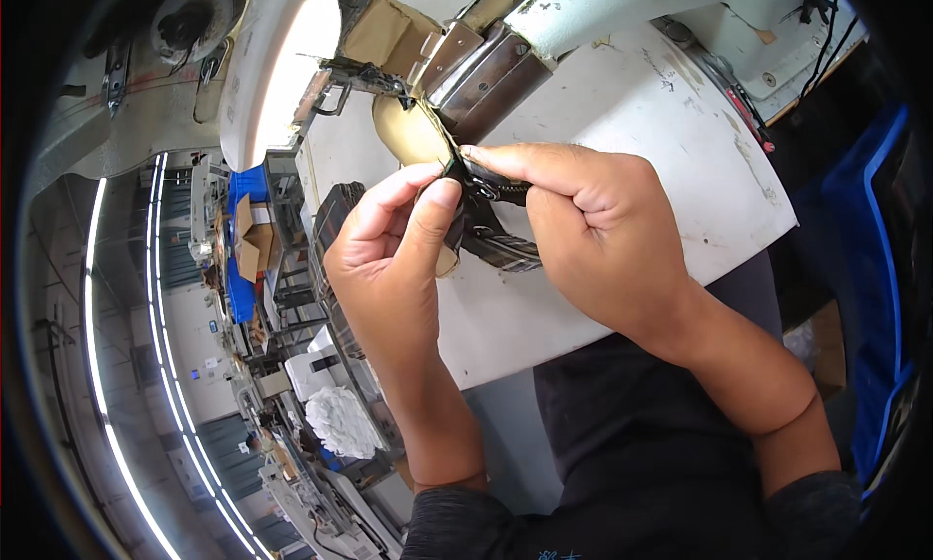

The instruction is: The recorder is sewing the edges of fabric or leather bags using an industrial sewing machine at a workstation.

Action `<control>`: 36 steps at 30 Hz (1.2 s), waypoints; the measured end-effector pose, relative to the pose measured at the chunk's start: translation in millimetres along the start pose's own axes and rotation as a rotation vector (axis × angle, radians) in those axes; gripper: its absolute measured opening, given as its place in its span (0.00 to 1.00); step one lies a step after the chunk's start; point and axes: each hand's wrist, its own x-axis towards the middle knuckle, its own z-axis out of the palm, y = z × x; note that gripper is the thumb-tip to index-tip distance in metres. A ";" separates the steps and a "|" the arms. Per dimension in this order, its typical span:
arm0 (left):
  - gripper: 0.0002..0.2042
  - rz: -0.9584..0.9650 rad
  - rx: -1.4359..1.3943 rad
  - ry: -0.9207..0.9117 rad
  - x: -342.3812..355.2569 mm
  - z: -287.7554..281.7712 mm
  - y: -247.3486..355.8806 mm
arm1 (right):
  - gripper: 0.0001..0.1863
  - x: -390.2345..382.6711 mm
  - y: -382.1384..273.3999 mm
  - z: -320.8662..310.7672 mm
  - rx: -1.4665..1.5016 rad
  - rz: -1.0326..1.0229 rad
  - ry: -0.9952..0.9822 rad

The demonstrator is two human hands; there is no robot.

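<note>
Close under the sewing machine's (593, 11) working end, both my hands are on a black workpiece (466, 215) with a pale tan, rounded panel (413, 133). A row of zipper teeth (501, 187) shows along its black part. My left hand (394, 235) pinches the workpiece's edge between thumb and fingers. Opposite it, my right hand (607, 225) is closed on the black zippered part, its index finger and thumb close to the left thumb. The far edge of the tan panel reaches the machine's foot area, where the needle cannot be made out. My fingers cover much of the black part.
A bright white lamp (282, 69) stands at the left of the machine head. The white tabletop (641, 103) carries scuffs and stains, and a red-tipped tool (748, 118) lies by its far right edge. Cardboard (389, 35) sits behind the machine. More machines and a white bundle (342, 422) are at left.
</note>
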 end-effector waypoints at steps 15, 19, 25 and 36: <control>0.09 0.460 0.452 -0.036 -1.1 6.2 10.0 | 0.22 3.4 5.9 -0.6 0.213 0.125 -0.028; 0.11 0.437 0.525 0.010 -0.8 16.4 20.5 | 0.23 10.7 10.3 0.6 0.344 0.156 -0.036; 0.09 0.547 0.773 0.078 10.8 18.4 20.3 | 0.25 16.2 -1.7 7.4 0.582 0.443 -0.095; 0.08 0.672 0.919 0.129 23.1 20.9 18.2 | 0.27 12.6 -7.9 16.2 0.749 0.494 -0.055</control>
